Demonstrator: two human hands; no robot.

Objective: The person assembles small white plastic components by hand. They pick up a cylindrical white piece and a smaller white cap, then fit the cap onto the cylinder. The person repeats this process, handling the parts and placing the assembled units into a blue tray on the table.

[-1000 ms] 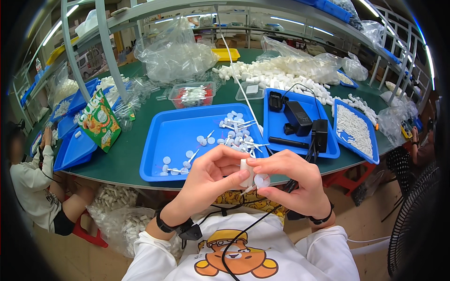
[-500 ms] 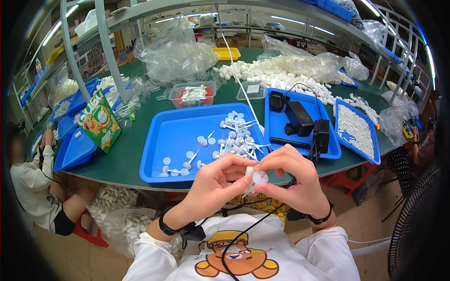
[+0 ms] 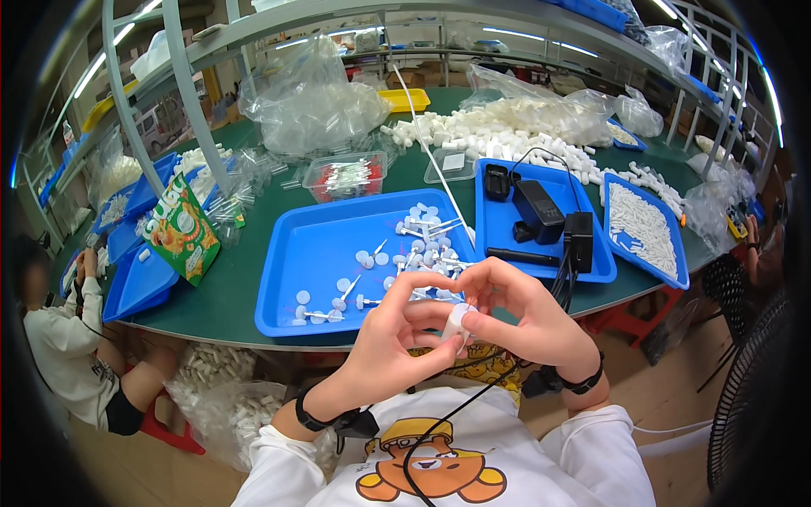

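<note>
Above the table's near edge, my left hand (image 3: 393,329) and my right hand (image 3: 532,314) meet with fingers curled. Between their fingertips is a small white plastic cylinder (image 3: 459,319), tilted, its lower part covered by my left thumb. Any second piece in the fingers is hidden. Just beyond the hands, a blue tray (image 3: 308,245) holds several white stick-like parts with translucent round discs (image 3: 418,245). Most lie heaped on its right side, a few near its front left.
Right of it, another blue tray (image 3: 498,224) carries black power adapters (image 3: 541,211) and cables. A blue tray of white sticks (image 3: 640,224) lies farther right. White cylinders (image 3: 507,135) are heaped behind. A green snack bag (image 3: 184,230) stands left. A person (image 3: 72,338) sits far left.
The held piece has turned: the round disc that faced me is no longer seen, and the cylinder shows instead. My right fingers have shifted slightly left. The view has moved a little.
</note>
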